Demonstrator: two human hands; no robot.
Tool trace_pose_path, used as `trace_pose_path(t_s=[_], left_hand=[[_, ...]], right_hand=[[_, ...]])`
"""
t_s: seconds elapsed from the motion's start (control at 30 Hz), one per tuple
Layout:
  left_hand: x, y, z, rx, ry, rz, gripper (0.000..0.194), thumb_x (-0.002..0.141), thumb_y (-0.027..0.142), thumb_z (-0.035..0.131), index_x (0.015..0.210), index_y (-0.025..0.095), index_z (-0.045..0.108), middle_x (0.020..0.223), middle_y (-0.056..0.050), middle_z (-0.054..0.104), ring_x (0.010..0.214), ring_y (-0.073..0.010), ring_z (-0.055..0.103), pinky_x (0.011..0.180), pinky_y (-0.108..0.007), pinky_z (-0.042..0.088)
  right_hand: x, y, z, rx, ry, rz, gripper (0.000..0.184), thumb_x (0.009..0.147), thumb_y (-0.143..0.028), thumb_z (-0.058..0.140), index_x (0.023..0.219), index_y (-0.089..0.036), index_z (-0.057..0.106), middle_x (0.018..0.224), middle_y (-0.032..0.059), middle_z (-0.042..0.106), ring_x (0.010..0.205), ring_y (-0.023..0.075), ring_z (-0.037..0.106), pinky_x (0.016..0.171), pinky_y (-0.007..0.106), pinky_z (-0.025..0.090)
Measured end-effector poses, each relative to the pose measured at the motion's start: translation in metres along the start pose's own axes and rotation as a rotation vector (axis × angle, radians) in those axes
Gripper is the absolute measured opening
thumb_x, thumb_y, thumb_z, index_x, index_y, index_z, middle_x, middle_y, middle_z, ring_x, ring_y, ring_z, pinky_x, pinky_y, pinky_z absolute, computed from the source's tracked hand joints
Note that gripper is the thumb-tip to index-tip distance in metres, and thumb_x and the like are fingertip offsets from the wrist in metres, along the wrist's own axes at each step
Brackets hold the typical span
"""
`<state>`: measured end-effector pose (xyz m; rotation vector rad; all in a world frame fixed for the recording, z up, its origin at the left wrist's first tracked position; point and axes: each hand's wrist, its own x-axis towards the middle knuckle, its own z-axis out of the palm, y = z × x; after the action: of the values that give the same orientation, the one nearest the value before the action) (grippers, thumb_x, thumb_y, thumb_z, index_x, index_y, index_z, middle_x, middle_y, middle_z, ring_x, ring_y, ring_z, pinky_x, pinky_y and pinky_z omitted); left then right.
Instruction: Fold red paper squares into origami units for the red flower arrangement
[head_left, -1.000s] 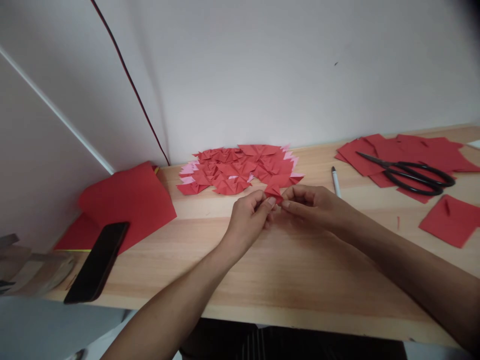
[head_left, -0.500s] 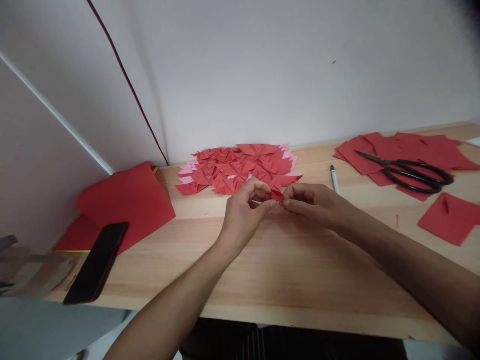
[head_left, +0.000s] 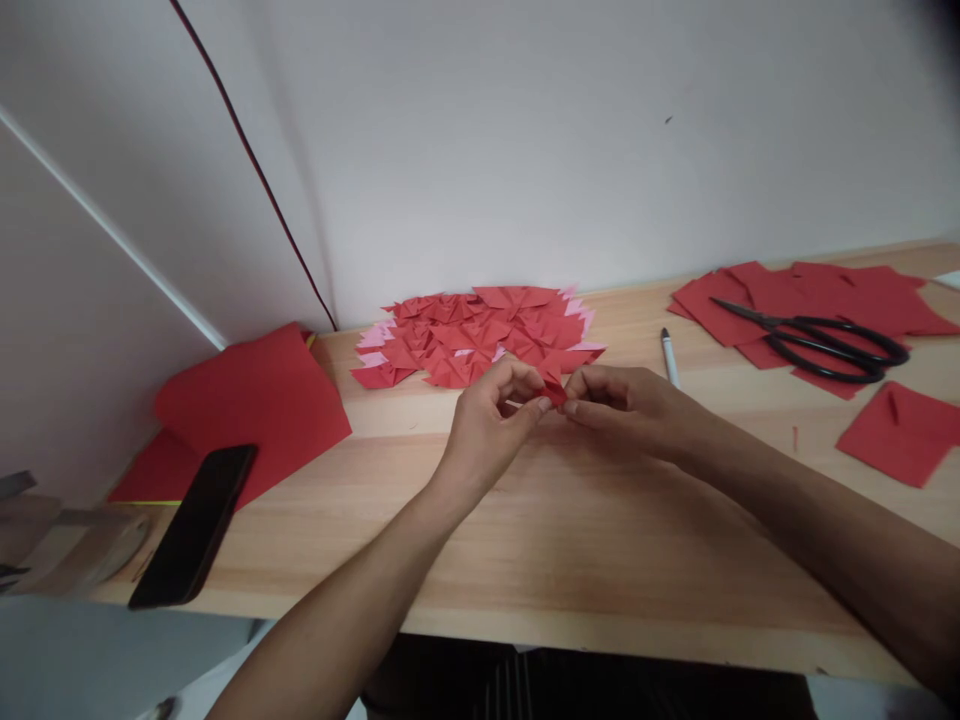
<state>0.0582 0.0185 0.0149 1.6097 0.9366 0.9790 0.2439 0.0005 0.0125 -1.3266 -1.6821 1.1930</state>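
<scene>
Between my two hands is a small folded piece of red paper (head_left: pixel 554 392), held just above the table. My left hand (head_left: pixel 499 405) pinches its left side between thumb and fingers. On the other side, the thumb and index finger of my right hand (head_left: pixel 619 405) are closed on its right edge. Fingers cover part of the paper, so its full shape is hidden. Right behind my hands lies a cluster of folded red and pink paper pieces (head_left: pixel 487 335), against the wall.
Black-handled scissors (head_left: pixel 832 345) rest on red paper squares (head_left: pixel 757 290) at the right. A single red square (head_left: pixel 896 435) lies nearer. A white pen (head_left: pixel 670 358) stands beside them. On the left, a black phone (head_left: pixel 195 525) overlaps large red sheets (head_left: pixel 255 410) on the wooden table (head_left: pixel 600 560).
Almost nothing differs. My fingers have shifted very slightly around the folded red paper, which both hands still grip in the same place.
</scene>
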Motion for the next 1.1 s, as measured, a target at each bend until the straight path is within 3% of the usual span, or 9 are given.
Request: trace_pose_path(t_s=[0.2,0.43,0.83,1.1], left_hand=[[-0.0021,0.0032,-0.0013,0.105,-0.047,0.069,0.008,0.082,0.015,0.059,0.086,0.02,0.054,0.081,0.0,0.062,0.075,-0.0113,0.059,0.065,-0.022,0.042],[-0.0029,0.0036,-0.0009,0.05,-0.101,0.089,0.009,0.084,0.012,0.055,0.086,0.019,0.05,0.08,0.001,0.061,0.072,-0.0113,0.063,0.07,-0.025,0.047],[-0.0035,0.0056,0.0004,0.094,-0.085,0.092,0.007,0.084,0.011,0.056,0.086,0.018,0.056,0.082,-0.001,0.065,0.071,-0.0113,0.065,0.069,-0.024,0.05],[0.0004,0.001,-0.0018,-0.216,-0.152,-0.015,0.007,0.081,0.015,0.063,0.081,0.015,0.056,0.074,-0.002,0.067,0.063,-0.0091,0.063,0.058,-0.02,0.049]], right_hand=[[0.0002,-0.0026,-0.0028,-0.016,-0.002,0.01,0.026,0.076,-0.044,0.064,0.068,-0.021,0.055,0.056,-0.0037,0.046,0.052,0.011,0.041,0.049,0.026,0.027],[0.0001,-0.0061,-0.003,0.0,-0.017,0.032,0.028,0.073,-0.046,0.065,0.068,-0.021,0.054,0.057,-0.0032,0.047,0.053,0.0113,0.04,0.049,0.026,0.027],[-0.0002,-0.01,-0.0054,-0.013,-0.024,0.045,0.023,0.073,-0.042,0.064,0.068,-0.021,0.055,0.057,-0.0034,0.048,0.053,0.0114,0.041,0.049,0.026,0.027],[-0.0028,-0.0063,-0.008,0.094,-0.055,0.007,0.021,0.078,-0.04,0.063,0.073,-0.021,0.059,0.065,-0.0018,0.053,0.059,0.0119,0.044,0.054,0.027,0.031]])
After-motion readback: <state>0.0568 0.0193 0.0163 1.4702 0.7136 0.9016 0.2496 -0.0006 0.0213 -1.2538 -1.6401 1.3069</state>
